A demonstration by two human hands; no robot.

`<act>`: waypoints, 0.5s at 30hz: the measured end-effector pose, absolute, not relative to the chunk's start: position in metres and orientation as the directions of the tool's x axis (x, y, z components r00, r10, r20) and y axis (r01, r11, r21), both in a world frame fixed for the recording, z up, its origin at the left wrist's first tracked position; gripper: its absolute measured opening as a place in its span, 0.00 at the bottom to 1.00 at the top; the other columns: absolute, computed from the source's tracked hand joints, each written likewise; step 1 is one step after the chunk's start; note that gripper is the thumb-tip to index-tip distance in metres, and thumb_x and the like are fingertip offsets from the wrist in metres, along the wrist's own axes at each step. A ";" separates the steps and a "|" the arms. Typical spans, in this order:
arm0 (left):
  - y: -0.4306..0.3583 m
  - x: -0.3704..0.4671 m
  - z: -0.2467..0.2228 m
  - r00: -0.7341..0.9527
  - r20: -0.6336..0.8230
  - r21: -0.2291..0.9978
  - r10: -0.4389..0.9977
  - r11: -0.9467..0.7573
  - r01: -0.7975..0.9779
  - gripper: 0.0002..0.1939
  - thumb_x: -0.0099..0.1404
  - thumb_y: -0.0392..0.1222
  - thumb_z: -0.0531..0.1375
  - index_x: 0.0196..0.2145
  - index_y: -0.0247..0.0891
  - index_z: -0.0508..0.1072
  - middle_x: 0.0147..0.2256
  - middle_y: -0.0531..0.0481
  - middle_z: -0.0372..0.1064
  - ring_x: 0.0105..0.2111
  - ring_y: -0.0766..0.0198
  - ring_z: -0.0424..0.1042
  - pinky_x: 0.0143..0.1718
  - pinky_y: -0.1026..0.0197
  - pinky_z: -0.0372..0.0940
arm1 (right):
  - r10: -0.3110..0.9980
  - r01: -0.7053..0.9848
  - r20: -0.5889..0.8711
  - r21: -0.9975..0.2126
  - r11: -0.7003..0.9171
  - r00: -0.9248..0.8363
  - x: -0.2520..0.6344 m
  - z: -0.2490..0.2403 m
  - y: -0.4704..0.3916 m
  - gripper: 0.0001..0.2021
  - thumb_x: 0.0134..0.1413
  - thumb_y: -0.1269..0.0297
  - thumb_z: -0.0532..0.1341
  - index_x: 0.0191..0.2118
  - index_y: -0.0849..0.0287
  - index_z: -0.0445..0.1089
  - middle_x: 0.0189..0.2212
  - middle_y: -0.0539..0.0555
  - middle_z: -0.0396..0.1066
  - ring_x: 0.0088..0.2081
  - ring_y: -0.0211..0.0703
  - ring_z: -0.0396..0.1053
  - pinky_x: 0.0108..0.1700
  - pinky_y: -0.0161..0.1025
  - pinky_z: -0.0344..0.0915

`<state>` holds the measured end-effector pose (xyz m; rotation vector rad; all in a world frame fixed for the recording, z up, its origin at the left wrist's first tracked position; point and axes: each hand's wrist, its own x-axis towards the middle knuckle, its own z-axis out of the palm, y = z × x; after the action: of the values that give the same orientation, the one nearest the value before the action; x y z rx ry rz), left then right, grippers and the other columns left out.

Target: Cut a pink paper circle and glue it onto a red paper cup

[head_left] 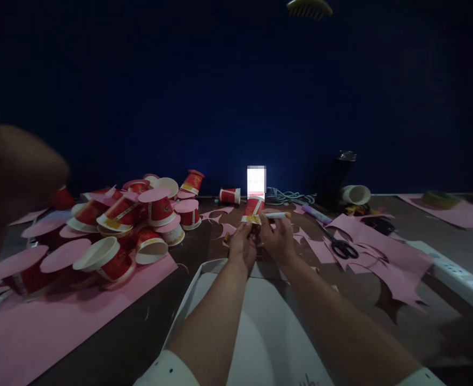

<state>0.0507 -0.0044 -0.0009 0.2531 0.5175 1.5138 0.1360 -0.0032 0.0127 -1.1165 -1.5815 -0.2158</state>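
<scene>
Two bare forearms reach forward over a shallow white box (280, 311) on a dark brown table (150, 316). Beyond the box's far edge, the left hand (243, 244) is partly closed, its fingers holding the near end of a red, white and gold paper cup (254, 208) straight ahead of the person. Beside it, the right hand (277, 236) is curled around a slim white stick with an orange end (277, 215), perhaps a marker; the stick lies sideways, and whether its left end touches the cup is unclear. Thin paper calls for a light, steady left grip that does not dent the wall, and small right-hand movements with the stick kept under control. To the left are piled red cups topped with flat pink paper discs (155, 196); to the right, black-handled scissors (344, 249) among pink paper offcuts (381, 241). Behind the cup glows a white rectangle (256, 179).
</scene>
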 end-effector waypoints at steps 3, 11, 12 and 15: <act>-0.003 0.050 -0.005 -0.006 -0.134 0.481 0.991 0.059 -0.875 0.02 0.55 0.29 0.60 0.28 0.32 0.71 0.24 0.52 0.69 0.23 0.73 0.68 0.27 0.70 0.62 | 0.547 0.724 0.833 -0.426 0.542 0.081 0.134 0.014 -0.005 0.10 0.58 0.59 0.54 0.34 0.58 0.69 0.32 0.55 0.73 0.34 0.43 0.69 0.40 0.42 0.62; 0.001 0.051 -0.011 -0.034 -0.112 0.501 0.993 0.027 -0.865 0.02 0.53 0.32 0.62 0.27 0.33 0.71 0.25 0.53 0.69 0.25 0.72 0.69 0.32 0.69 0.63 | 0.539 0.758 0.839 -0.399 0.516 0.075 0.133 0.013 -0.005 0.11 0.58 0.58 0.54 0.32 0.58 0.70 0.29 0.54 0.73 0.34 0.44 0.69 0.40 0.42 0.61; 0.001 0.052 -0.011 -0.032 -0.109 0.505 0.994 0.028 -0.863 0.02 0.53 0.32 0.62 0.27 0.33 0.71 0.25 0.53 0.69 0.25 0.72 0.69 0.32 0.69 0.63 | 0.536 0.756 0.842 -0.394 0.523 0.068 0.134 0.012 -0.005 0.11 0.58 0.59 0.54 0.32 0.58 0.70 0.29 0.55 0.73 0.34 0.44 0.69 0.40 0.42 0.61; -0.001 0.053 -0.009 -0.035 -0.108 0.512 0.994 0.025 -0.858 0.02 0.53 0.31 0.62 0.27 0.33 0.71 0.25 0.53 0.69 0.25 0.72 0.69 0.31 0.69 0.63 | 0.530 0.751 0.846 -0.388 0.534 0.060 0.135 0.011 -0.004 0.10 0.58 0.60 0.55 0.34 0.58 0.70 0.31 0.55 0.73 0.36 0.45 0.69 0.41 0.43 0.61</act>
<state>0.0525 -0.0008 -0.0087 0.3326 0.5124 1.5326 0.1347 -0.0039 0.0113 -1.1161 -1.6023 -0.2356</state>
